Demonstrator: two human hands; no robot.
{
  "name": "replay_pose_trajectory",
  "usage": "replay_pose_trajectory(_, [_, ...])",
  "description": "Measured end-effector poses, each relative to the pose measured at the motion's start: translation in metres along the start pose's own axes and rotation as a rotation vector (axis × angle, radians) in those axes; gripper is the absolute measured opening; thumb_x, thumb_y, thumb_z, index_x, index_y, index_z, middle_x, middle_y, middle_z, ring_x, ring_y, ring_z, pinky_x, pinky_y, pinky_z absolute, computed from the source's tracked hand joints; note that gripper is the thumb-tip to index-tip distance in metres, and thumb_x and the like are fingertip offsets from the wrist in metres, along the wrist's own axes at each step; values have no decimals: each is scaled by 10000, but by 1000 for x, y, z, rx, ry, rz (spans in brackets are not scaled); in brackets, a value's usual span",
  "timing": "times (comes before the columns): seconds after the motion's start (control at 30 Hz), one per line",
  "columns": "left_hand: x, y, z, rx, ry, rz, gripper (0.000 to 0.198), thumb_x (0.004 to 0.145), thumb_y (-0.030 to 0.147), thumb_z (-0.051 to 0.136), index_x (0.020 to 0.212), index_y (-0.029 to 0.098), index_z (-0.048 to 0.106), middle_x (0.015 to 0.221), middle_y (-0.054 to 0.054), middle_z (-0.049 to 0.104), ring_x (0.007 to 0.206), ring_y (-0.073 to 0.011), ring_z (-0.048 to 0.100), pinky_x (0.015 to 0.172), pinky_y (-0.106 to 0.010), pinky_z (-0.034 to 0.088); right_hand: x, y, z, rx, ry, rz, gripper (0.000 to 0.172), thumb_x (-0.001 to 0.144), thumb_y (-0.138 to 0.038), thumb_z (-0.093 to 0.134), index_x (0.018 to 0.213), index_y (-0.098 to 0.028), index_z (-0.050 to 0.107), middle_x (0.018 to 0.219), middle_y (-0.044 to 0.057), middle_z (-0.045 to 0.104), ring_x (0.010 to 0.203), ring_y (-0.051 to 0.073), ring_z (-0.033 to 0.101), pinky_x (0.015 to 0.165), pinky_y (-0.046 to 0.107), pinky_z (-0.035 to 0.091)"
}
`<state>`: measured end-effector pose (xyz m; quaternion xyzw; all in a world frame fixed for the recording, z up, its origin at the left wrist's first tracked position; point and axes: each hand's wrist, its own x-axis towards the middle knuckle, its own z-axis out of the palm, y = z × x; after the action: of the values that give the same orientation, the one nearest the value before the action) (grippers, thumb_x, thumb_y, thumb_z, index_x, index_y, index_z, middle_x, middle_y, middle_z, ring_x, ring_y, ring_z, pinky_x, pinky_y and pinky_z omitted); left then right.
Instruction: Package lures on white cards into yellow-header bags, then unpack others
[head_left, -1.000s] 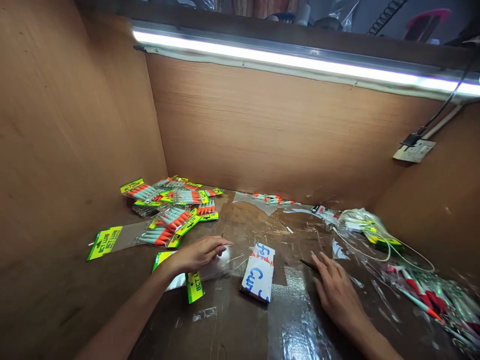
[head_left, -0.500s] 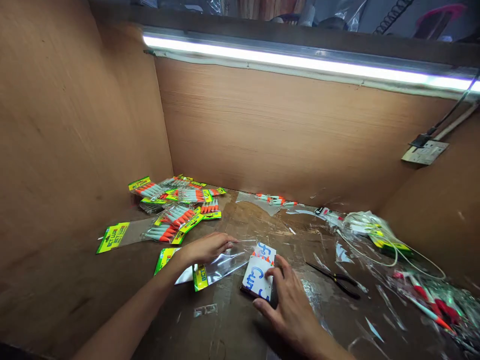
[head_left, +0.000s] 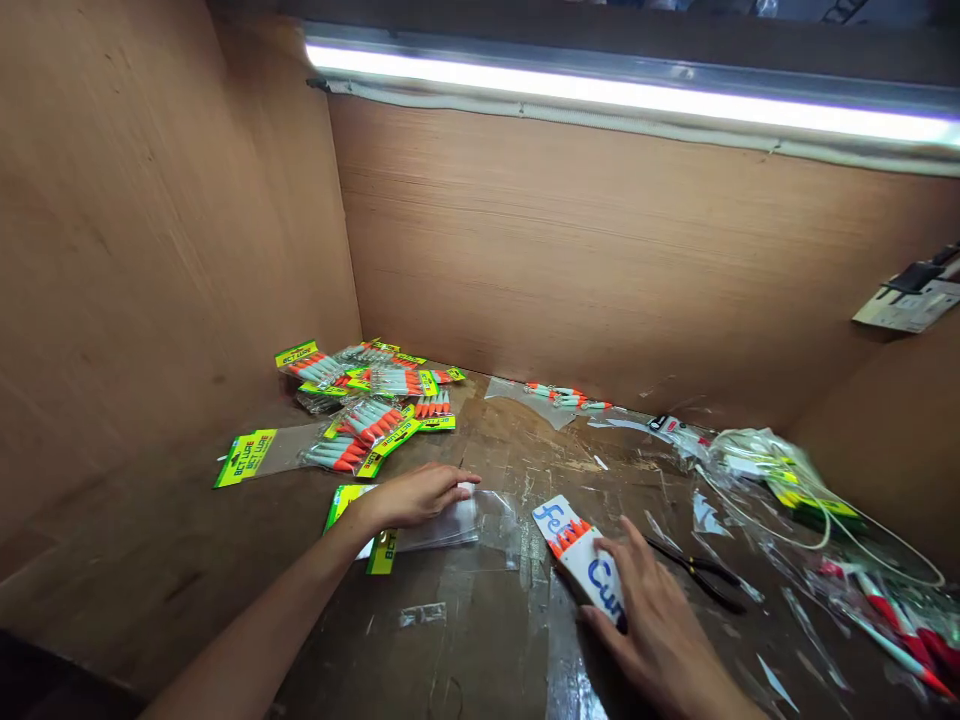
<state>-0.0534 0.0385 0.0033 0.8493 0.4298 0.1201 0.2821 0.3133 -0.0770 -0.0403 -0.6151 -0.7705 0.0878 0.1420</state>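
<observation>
On the counter (head_left: 480,660) the white card (head_left: 577,550) has swung right and turned, gripped at its near end by the right hand (head_left: 652,625). Left hand (head_left: 420,495) stays flat, fingers loose, on the clear bag (head_left: 457,522). Packed bags (head_left: 367,405) pile up beyond the left hand; black pliers (head_left: 701,575) lie just past the right. Bare counter opens between the hands, toward the near edge.

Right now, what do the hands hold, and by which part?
Right hand grips the white block by its near end. Left hand rests on the far edge of the clear bag; grip unclear.
</observation>
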Motion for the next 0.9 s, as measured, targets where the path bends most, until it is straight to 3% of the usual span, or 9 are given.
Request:
replay_pose_trajectory(0.1, [2,5,3,2,-34,9,373,820,526,676,1063,248,727,921,-31,737,861,-226,643,690,-254,389,-1,28,-7,2,-49,8,694,833,-447,600,1467,-234,417,1495,122,457,1333,338,467,1115,508,366])
replay_pose_trajectory(0.2, [6,6,6,-61,-61,18,270,841,477,660,848,217,735,777,-8,719,726,-177,622,626,-241,356,4,38,-14,85,-105,-6,741,789,-408,626,1477,-233,415,1468,93,498,1338,310,471,1122,452,372])
replay_pose_trajectory(0.5, [13,7,18,-69,-88,-2,264,864,436,636,887,212,774,819,-31,754,743,-176,640,657,-237,386,7,31,-21,213,-84,-77,673,790,-318,593,1436,-188,457,1489,122,460,1369,294,434,1161,448,323])
replay_pose_trajectory(0.67, [16,10,21,-69,-88,-28,256,858,425,633,929,221,770,834,-33,755,756,-182,648,660,-243,385,6,34,-23,185,-105,-133,690,792,-306,604,1453,-201,438,1513,124,428,1387,296,410,1170,458,317])
replay_pose_trajectory(0.9, [17,12,24,-97,-77,-91,213,835,407,639,876,210,710,777,-16,726,690,-165,614,592,-237,362,4,33,-24,128,-34,-191,618,854,-331,576,1446,-214,442,1498,118,430,1376,268,419,1153,431,351])
